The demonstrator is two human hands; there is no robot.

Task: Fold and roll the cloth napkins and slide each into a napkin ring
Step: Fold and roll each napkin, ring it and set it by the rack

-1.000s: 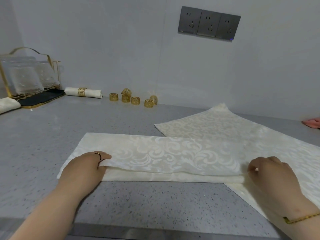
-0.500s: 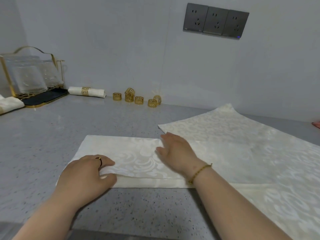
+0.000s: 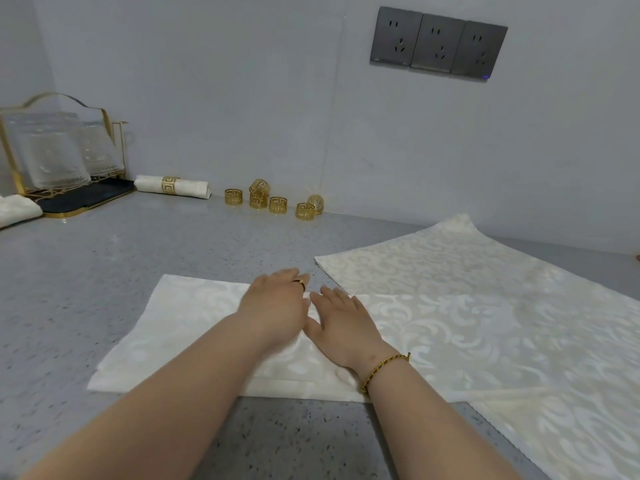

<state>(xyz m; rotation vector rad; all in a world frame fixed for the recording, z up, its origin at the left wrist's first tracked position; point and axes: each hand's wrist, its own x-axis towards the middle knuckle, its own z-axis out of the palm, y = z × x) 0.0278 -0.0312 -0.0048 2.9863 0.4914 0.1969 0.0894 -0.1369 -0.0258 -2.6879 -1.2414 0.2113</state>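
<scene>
A cream damask napkin (image 3: 180,327), folded into a long strip, lies across the grey counter in front of me. My left hand (image 3: 277,306) and my right hand (image 3: 341,322) rest flat on its middle, side by side, fingers spread, holding nothing. The strip's right end overlaps a larger unfolded napkin (image 3: 485,289) spread out to the right. Several gold napkin rings (image 3: 277,204) stand by the back wall. One rolled napkin in a gold ring (image 3: 171,186) lies to their left.
A gold wire rack with glass plates (image 3: 52,150) stands on a black tray at the far left, with white cloth (image 3: 15,209) beside it. Grey wall sockets (image 3: 438,43) sit above. The counter's front edge runs just below my forearms.
My left hand slid from the strip's left end to its middle. My right hand came from the right end to the middle, then eased right. Both now lie flat together.
</scene>
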